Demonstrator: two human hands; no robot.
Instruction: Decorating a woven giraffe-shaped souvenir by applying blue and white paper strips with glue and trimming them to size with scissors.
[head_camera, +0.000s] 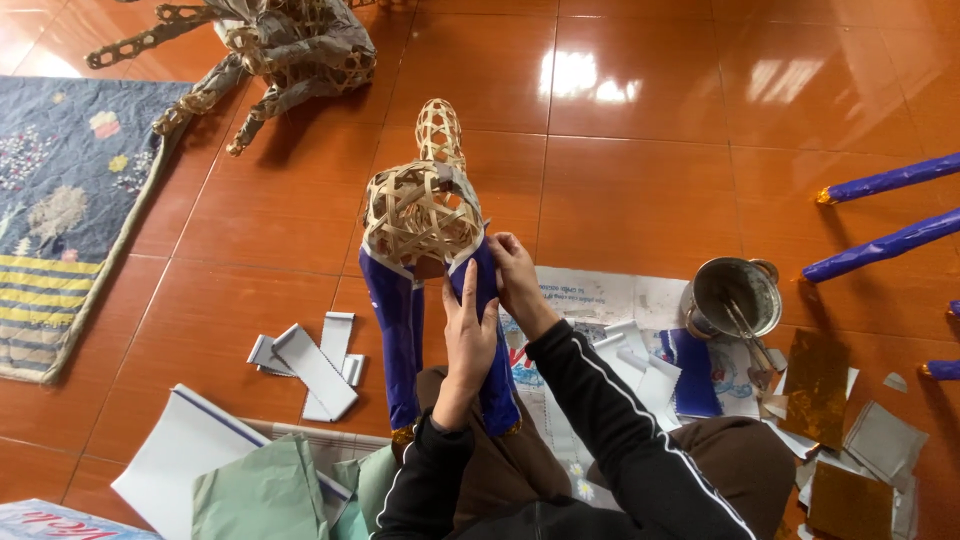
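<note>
Orange floor tiles (640, 200) carry paper scraps; both hands, left (468, 335) and right (517, 275), press blue paper (487, 300) flat around the frame's (420, 205) leg.

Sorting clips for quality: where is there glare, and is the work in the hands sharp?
Head view: bright window glare on the tiled floor at top; the woven bamboo frame is sharp and evenly lit; left hand and right hand show no motion blur.

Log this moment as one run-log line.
left hand: pressing blue paper on frame leg | right hand: same leg, upper part | woven bamboo frame: upright on lap | metal pot: on floor
</note>
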